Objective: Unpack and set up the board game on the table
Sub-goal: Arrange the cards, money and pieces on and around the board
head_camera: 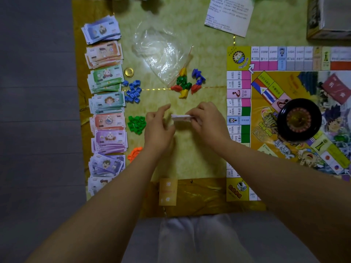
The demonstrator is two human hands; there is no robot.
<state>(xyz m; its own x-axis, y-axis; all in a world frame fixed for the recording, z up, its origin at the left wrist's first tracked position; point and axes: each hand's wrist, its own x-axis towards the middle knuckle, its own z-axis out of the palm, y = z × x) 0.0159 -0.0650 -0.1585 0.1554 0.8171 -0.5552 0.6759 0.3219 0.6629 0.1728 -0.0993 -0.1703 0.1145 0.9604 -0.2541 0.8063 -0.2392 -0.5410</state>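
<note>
The game board (pixel 266 86) lies open on the right, with a black roulette wheel (pixel 299 119) standing on it. A small stack of cards (pixel 180 117) is held edge-on above the table's middle. My right hand (pixel 207 122) grips its right end. My left hand (pixel 158 128) is at the stack's left end with fingers spread, blurred. Piles of play money (pixel 107 103) run in a column down the left. Beside them sit blue houses (pixel 133 91), green houses (pixel 136 124) and orange pieces (pixel 135 153). Coloured pawns (pixel 187 83) lie in a heap.
An empty clear plastic bag (pixel 163 52) lies above the pawns. A gold coin (pixel 129 72) sits near the money. The rules sheet (pixel 228 15) and the game box (pixel 328 18) are at the far right. An orange card (pixel 168 191) lies near the table's front edge.
</note>
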